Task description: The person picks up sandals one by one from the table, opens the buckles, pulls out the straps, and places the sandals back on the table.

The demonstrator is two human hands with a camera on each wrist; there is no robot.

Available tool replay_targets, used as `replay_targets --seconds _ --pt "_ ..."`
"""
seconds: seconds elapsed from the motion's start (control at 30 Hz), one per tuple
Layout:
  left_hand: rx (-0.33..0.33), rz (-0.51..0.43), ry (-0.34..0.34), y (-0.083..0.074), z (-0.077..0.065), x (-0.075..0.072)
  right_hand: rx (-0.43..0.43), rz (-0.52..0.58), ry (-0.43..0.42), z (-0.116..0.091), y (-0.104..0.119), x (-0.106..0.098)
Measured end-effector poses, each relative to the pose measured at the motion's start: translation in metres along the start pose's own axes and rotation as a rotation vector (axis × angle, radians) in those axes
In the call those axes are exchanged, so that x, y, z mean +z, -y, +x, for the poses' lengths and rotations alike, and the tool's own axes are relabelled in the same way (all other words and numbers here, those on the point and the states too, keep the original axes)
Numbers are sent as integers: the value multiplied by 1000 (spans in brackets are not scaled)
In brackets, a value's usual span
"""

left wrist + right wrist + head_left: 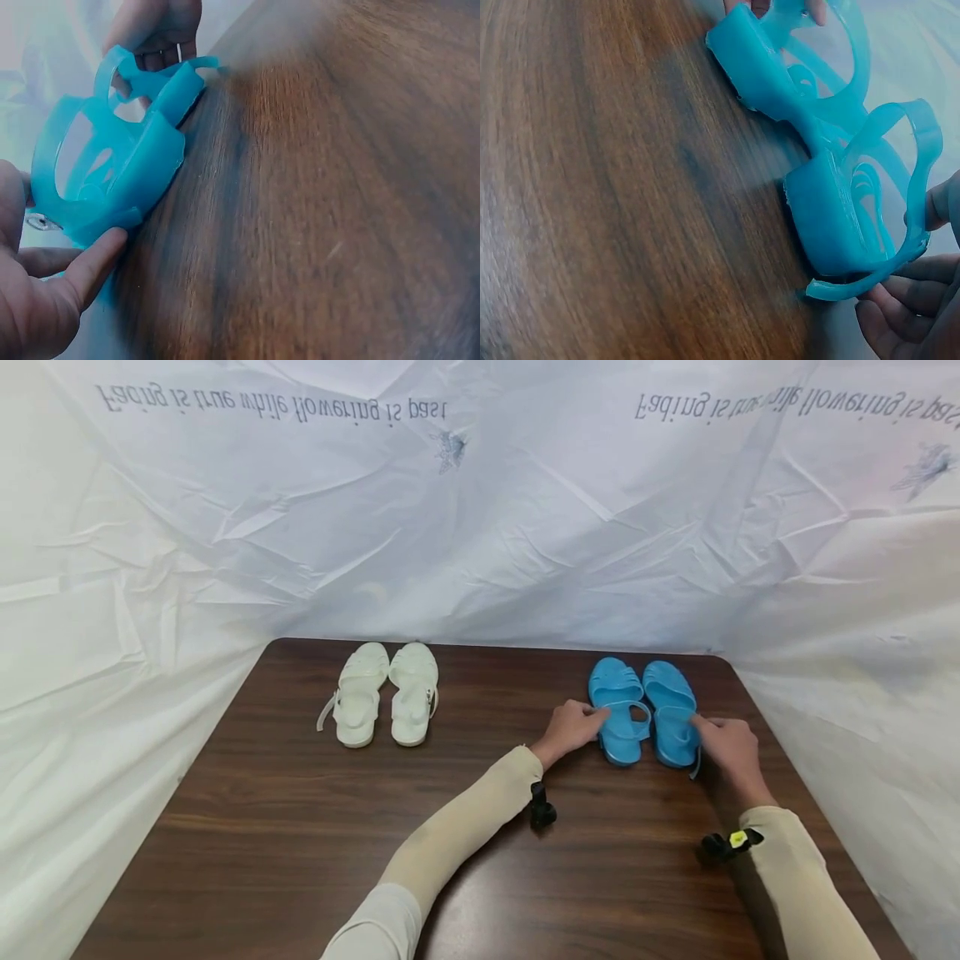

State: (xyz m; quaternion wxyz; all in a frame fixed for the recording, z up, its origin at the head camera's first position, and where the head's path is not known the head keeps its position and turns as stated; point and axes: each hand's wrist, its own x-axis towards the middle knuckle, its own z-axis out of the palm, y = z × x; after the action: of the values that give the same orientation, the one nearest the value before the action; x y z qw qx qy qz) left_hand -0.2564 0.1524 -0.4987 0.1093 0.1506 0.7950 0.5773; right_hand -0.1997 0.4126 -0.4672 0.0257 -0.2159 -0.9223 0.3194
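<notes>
A pair of blue sandals lies side by side at the back right of the table, toes to the far edge. My left hand [576, 727] pinches the ankle strap of the left blue sandal [621, 745] near its buckle, from the outer side. In the left wrist view, fingertips [105, 251] touch its side by the sole. At the other side, my right hand [729, 747] pinches the strap of the right blue sandal [670, 693]. That strap's loose end [832, 291] sticks out past the heel in the right wrist view. Both soles rest on the table.
A white left sandal [356, 708] and a white right sandal [411, 710] stand together at the back left of the brown wooden table [315, 843]. A white printed sheet [480, 527] hangs behind and around the table.
</notes>
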Motion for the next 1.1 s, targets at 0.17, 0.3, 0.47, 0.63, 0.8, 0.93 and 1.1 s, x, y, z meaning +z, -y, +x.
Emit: replay_targets --seconds 0.17,0.3,0.47,0.63,0.8,0.93,1.1 --pt "-39 28 24 -2 -2 0 8 1 8 -2 1 2" --pt "-45 48 31 -4 -3 0 19 15 33 -3 0 3" --pt "-26 87 59 -4 -4 -2 5 18 23 -3 1 3" --pt "4 122 79 -4 -4 -6 -26 6 -28 -4 1 5" --pt "19 191 89 -3 -2 -10 -55 -3 -74 -7 0 6" --pt "25 216 84 -2 0 -14 -89 -5 -126 -9 -2 6" --pt "-4 237 66 -3 -1 -19 -89 22 -206 -10 -6 6"
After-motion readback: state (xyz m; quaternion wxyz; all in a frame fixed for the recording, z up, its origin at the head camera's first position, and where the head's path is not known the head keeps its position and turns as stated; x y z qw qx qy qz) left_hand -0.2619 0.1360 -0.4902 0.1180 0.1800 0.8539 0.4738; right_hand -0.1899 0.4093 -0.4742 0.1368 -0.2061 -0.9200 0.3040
